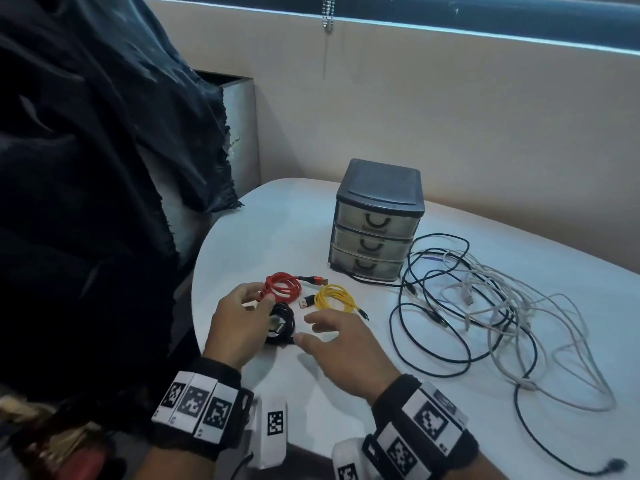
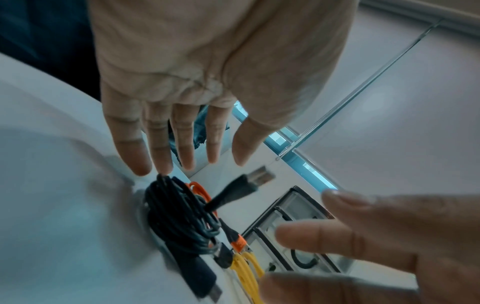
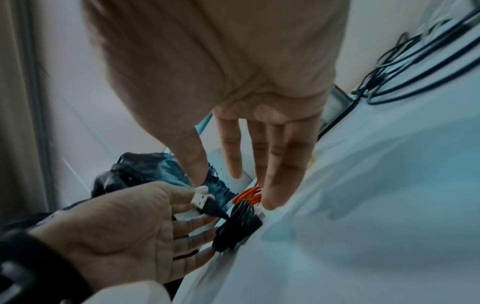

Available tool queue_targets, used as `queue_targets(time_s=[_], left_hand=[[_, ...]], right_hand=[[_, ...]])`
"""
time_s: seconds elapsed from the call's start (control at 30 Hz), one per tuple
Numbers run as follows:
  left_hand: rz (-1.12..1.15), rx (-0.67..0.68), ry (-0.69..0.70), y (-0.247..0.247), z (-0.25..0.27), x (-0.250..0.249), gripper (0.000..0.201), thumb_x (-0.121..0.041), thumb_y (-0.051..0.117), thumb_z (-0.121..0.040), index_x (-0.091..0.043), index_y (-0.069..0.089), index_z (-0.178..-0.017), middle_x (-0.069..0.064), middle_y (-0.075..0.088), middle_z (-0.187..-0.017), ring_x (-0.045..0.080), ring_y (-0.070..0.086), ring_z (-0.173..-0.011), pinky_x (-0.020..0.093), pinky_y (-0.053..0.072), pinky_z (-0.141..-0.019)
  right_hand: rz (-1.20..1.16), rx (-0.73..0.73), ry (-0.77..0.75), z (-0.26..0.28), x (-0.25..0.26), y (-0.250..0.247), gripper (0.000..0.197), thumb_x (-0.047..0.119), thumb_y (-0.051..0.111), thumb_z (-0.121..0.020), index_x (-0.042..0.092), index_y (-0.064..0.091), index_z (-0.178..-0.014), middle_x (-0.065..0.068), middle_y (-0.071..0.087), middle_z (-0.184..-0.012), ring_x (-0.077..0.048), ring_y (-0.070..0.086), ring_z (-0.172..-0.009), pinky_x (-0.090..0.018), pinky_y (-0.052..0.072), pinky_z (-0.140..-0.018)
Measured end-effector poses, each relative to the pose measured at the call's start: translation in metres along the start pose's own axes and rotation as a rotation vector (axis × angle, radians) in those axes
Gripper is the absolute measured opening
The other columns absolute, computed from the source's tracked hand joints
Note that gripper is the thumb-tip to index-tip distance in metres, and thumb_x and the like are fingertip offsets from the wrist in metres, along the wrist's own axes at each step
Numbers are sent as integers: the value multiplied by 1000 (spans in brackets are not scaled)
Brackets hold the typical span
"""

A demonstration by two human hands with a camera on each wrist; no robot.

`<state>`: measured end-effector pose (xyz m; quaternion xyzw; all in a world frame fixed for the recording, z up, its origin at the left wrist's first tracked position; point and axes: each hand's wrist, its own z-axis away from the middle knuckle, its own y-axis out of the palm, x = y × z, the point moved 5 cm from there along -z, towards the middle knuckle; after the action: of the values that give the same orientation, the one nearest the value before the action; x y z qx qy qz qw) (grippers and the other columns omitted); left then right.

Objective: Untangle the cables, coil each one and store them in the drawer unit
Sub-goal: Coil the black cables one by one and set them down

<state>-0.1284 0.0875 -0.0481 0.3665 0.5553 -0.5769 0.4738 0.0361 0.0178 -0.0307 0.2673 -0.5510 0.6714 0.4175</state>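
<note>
The left hand (image 1: 232,327) hovers just left of the black coil (image 1: 281,323), its fingers (image 2: 158,152) straight and slightly spread, the tips just at the coil's edge (whether they actually touch it the left wrist view does not settle), and it holds nothing. The right hand (image 1: 343,348) is on the coil's other side, palm down, fingers (image 3: 278,164) extended and loosely apart, the thumb close to the coil's near edge and nothing gripped; the two hands are apart, with the coil between them. One USB plug (image 2: 259,176) sticks up out of the black coil toward the left hand. Just behind the black coil lies the red coil (image 1: 282,287), and right of that the yellow coil (image 1: 334,298), each wound and lying flat. Farther behind the black coil stands the drawer unit (image 1: 375,220), dark-topped with three translucent drawers, all of them closed. To the coil's right, well apart from it, sprawls the tangle of black and white cables (image 1: 485,306), loops crossing one another, one black strand running off toward the table's near edge. Everything rests on a white rounded table (image 1: 249,244). Behind it runs a beige wall with a window ledge above, and a bead chain (image 1: 327,12) hangs down. Left of the coil a dark cloth (image 1: 86,150) is draped in the foreground.
</note>
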Motion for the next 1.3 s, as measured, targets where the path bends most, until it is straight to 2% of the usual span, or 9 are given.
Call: queue_targets(time_s=[0.1,0.27,0.4,0.57,0.77,0.97,1.1,1.2,1.3], left_hand=[[4,-4,42,4,7,-14,18,-25,69,-92,-25,65,-110,-4,67,-110,18,63,-109,34,49,-96],[-145,-75,340,15,36,-88,20,-26,66,-92,-31,66,-111,-9,63,-121,12,52,-121,32,39,-104],[-64,253,287,84,53,-128,9,-26,67,-94,-27,71,-102,-11,71,-98,9,67,-94,28,49,-75],[-421,605,202,199,62,-122,13,-15,58,-98,-20,68,-94,-4,70,-91,13,74,-74,20,51,-51],[-1025,513,282,257,41,-110,21,-10,59,-84,-6,70,-100,21,69,-97,31,69,-90,38,60,-72],[-1269,430,369,265,51,-111,3,-14,56,-94,-12,56,-92,14,68,-107,31,65,-97,33,46,-71],[-1413,525,418,257,54,-129,25,-16,49,-100,-8,51,-76,8,57,-81,27,62,-87,35,50,-73],[-1042,530,228,236,52,-158,20,-16,50,-100,-3,57,-86,10,58,-79,25,62,-70,31,54,-66],[-348,600,-24,209,65,-176,14,-7,57,-98,1,58,-109,10,61,-76,15,61,-51,26,54,-49]], right_hand=[[-106,0,-7,12,-9,-17,27,44,68,-88,31,65,-112,8,67,-104,-3,68,-79,-24,56,-69],[-231,-97,0,46,-39,-62,17,39,68,-89,28,68,-103,4,74,-89,-8,72,-75,-32,59,-72],[-418,-240,56,65,-71,-103,9,28,68,-92,20,71,-96,-2,75,-85,-16,72,-74,-30,55,-63],[-586,-370,118,84,-113,-128,11,22,64,-94,14,72,-93,-3,75,-79,-18,69,-71,-29,53,-60],[-638,-426,40,92,-122,-138,12,19,65,-94,14,71,-86,-4,74,-75,-13,66,-64,-25,51,-57],[-653,-404,36,92,-125,-134,10,19,65,-94,14,70,-86,-3,74,-74,-9,66,-61,-23,52,-57],[-635,-420,26,96,-125,-133,11,19,66,-93,15,70,-83,-4,73,-75,-6,65,-61,-17,48,-55],[-489,-523,-13,102,-119,-136,3,26,69,-90,29,69,-88,12,72,-86,-3,66,-70,-21,48,-62],[-272,-542,-142,108,-96,-139,41,38,72,-86,49,54,-121,36,53,-120,3,64,-86,-22,50,-74]])
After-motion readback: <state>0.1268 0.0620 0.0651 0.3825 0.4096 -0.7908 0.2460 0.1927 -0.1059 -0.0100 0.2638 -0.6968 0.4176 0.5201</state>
